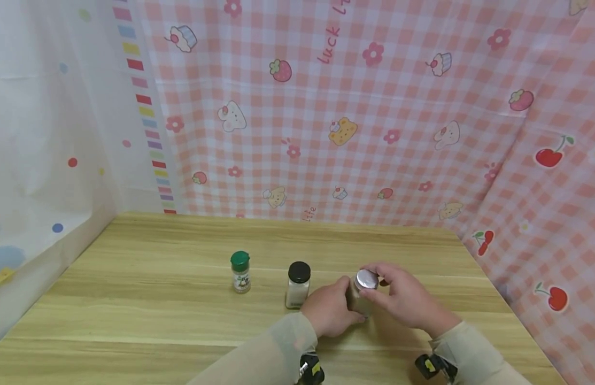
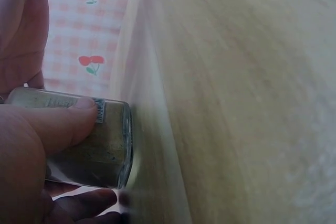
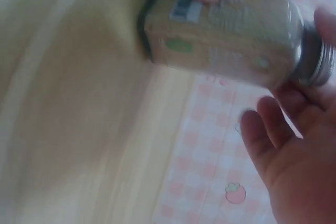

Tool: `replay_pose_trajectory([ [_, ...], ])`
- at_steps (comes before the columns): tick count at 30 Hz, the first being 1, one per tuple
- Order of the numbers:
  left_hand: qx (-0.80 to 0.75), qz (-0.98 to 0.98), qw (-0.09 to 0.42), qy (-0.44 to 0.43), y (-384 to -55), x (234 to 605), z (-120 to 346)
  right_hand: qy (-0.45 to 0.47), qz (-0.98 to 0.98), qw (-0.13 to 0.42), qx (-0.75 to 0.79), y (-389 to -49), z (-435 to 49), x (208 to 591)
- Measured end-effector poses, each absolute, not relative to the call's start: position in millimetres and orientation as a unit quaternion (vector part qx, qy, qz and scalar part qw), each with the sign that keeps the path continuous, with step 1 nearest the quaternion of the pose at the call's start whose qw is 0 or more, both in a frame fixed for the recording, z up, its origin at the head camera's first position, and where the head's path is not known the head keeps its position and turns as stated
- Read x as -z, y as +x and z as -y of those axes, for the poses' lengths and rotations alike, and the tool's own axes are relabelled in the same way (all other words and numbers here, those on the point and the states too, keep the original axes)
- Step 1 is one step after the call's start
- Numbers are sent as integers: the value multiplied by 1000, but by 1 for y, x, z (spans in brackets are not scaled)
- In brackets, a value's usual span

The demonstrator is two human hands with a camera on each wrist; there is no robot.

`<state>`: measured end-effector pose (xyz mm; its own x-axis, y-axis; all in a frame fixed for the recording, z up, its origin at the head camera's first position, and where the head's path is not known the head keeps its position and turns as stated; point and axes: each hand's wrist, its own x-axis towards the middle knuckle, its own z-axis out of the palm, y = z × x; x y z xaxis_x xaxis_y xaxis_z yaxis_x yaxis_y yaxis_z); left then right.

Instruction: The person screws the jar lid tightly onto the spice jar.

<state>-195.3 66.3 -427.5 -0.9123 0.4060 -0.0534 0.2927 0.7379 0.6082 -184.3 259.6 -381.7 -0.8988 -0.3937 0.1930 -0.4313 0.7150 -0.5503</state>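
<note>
A square glass jar [image 1: 360, 306] of tan powder stands upright between both hands, at the table's right. My left hand [image 1: 328, 309] grips its body, with the thumb lying across the barcode side in the left wrist view. At the silver lid [image 1: 366, 279], my right hand [image 1: 408, 299] pinches the edge between thumb and fingers. The right wrist view shows the jar [image 3: 226, 38] with its label and screw cap, the other right fingers [image 3: 255, 135] spread below the cap. Just left of my left hand stands a black-capped jar [image 1: 298, 286] of pale contents.
A small green-capped spice bottle [image 1: 240, 272] stands farther left on the wooden table [image 1: 148, 299]. Behind the table hangs a pink checked cloth [image 1: 316, 160], which also covers the right side. A pale curtain [image 1: 42, 133] hangs at the left.
</note>
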Motion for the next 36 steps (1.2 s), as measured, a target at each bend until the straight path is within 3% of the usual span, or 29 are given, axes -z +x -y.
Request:
replay_pose_trajectory([
  [8, -308, -928, 92, 188, -196, 429, -68, 248, 912, 6, -326, -187, -265, 382],
  [21, -308, -930, 81, 184, -194, 429, -68, 198, 924, 51, -324, -183, -258, 389],
  [30, -305, -929, 94, 185, -196, 429, -68, 251, 898, -35, -361, -189, -271, 385],
  [36, -312, -929, 87, 178, -195, 431, -69, 227, 898, -39, -375, -190, -269, 385],
])
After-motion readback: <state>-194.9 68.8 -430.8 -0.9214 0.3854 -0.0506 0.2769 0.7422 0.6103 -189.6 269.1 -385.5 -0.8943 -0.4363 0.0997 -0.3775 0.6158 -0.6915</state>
